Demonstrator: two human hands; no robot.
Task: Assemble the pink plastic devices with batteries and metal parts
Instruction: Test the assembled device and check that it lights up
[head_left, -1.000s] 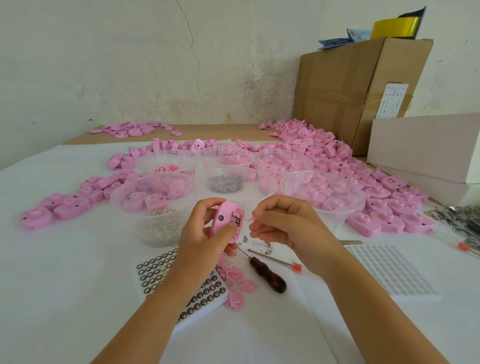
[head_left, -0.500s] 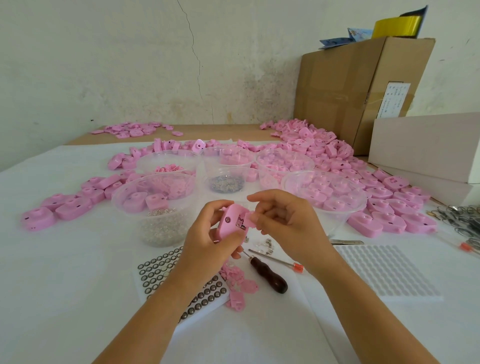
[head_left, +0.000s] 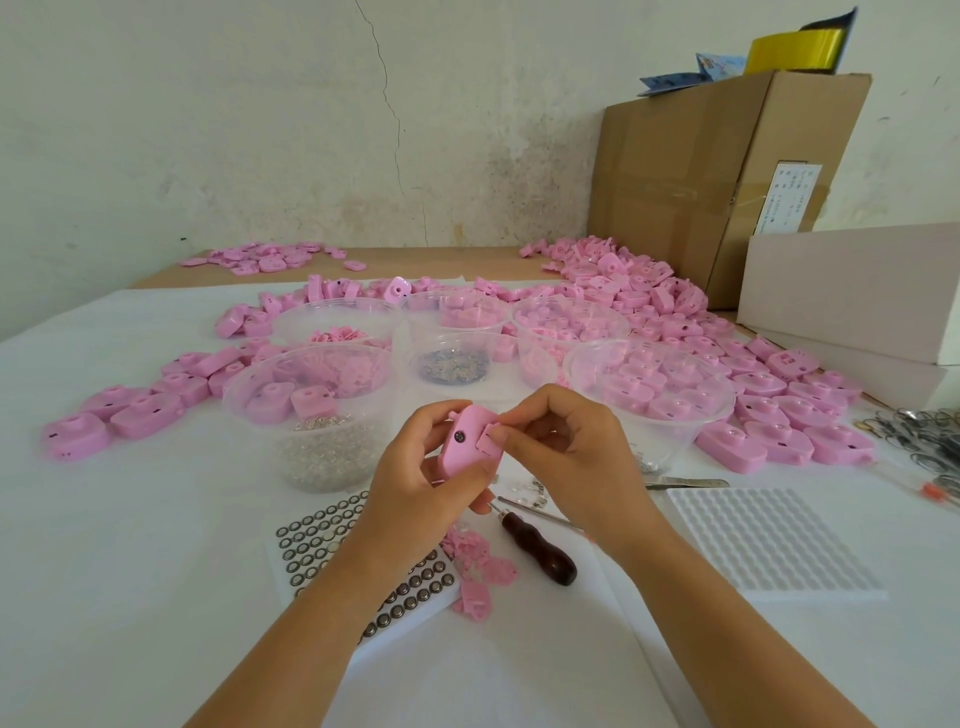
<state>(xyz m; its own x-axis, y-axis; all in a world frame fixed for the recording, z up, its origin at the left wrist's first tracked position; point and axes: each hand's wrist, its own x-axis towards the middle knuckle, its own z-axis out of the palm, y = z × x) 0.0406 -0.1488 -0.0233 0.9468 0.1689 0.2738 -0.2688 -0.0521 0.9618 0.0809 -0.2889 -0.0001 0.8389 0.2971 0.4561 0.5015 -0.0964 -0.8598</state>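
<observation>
Both bare forearms come up from the bottom edge and meet mid-frame, wrists raised. Left hand (head_left: 415, 480) grips the pink device (head_left: 467, 441), fingers curled round its back, thumb on the front. Right hand (head_left: 576, 457) has its fingers curled, thumb and forefinger pinching a pink flap (head_left: 487, 440) at the device's right edge.

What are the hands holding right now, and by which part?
The left hand grips the pink device by its left side and lower end. The right hand pinches a small pink cover piece at the device's right edge.
</observation>
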